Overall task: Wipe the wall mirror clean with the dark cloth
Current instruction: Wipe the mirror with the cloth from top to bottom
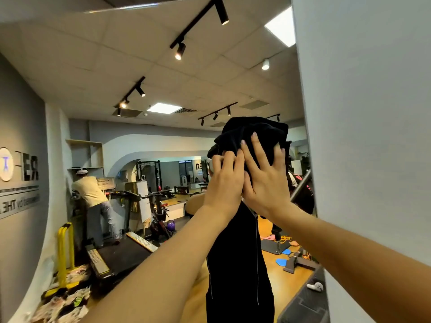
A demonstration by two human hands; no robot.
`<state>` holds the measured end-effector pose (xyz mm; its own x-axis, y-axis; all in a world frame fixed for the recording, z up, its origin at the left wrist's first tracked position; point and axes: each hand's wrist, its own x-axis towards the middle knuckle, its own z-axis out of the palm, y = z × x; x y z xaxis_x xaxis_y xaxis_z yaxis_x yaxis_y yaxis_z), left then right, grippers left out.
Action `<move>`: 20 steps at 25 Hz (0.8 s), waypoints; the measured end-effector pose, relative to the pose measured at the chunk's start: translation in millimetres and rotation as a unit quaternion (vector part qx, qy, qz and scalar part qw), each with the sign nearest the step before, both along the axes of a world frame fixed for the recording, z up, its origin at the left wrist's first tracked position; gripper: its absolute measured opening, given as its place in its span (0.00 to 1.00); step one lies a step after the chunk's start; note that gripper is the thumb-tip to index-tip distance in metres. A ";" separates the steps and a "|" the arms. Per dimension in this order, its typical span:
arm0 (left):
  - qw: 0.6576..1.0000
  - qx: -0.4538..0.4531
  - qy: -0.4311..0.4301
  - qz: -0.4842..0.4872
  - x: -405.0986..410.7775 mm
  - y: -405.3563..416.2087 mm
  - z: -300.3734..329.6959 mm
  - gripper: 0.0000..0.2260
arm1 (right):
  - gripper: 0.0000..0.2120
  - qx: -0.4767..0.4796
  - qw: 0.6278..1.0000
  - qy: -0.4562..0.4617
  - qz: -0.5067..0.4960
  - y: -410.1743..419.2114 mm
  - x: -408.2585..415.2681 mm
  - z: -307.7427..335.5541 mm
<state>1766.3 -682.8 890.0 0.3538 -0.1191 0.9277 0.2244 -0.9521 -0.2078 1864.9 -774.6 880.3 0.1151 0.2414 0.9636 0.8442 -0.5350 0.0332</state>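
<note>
Head view shows the left hand (225, 177) and right hand (264, 176) pressing flat on the dark cloth (251, 134) mid-frame, with most of the mirror (140, 78) left to wipe.

A: Where does the cloth (254, 134) sit?

B: Against the mirror (163, 78), right of centre, with the right hand (265, 180) flat on it and the left hand (225, 180) just beside, touching it from the left.

A: And around it?

B: The bare wall (373, 113) borders the mirror on the right. Reflected at lower left, a treadmill (121, 250) lies before a standing person (93, 201); the exercise bike (158, 213) stands to their right.
</note>
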 end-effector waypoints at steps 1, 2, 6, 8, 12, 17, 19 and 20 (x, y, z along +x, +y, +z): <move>1.000 0.005 0.001 -0.005 -12.6 12.6 1.0 0.29 | 0.30 0.011 1.000 0.002 0.011 13.8 -13.0 -0.9; 1.000 0.006 0.001 -0.008 -27.7 27.6 2.5 0.29 | 0.31 0.018 1.000 0.000 0.020 30.1 -27.6 -0.9; 1.000 -0.009 0.004 0.012 -85.9 92.2 6.2 0.30 | 0.31 0.029 0.999 0.001 0.029 99.5 -85.1 3.1; 1.000 -0.016 0.002 0.022 -113.5 124.4 7.3 0.29 | 0.31 0.018 1.000 -0.002 0.025 132.5 -113.1 5.5; 0.998 -0.036 0.002 0.048 -165.6 177.2 9.5 0.30 | 0.32 -0.001 1.000 0.005 0.028 190.4 -162.4 8.6; 0.992 -0.065 -0.028 0.100 -238.0 257.3 4.1 0.27 | 0.33 -0.029 0.998 -0.005 0.057 274.8 -235.5 10.0; 0.990 -0.070 -0.029 0.121 -272.2 293.1 0.6 0.27 | 0.33 -0.038 0.997 -0.010 0.073 312.3 -268.5 8.5; 0.988 -0.073 -0.029 0.130 -289.3 311.0 -1.0 0.28 | 0.34 -0.044 0.996 -0.011 0.081 331.4 -284.7 7.6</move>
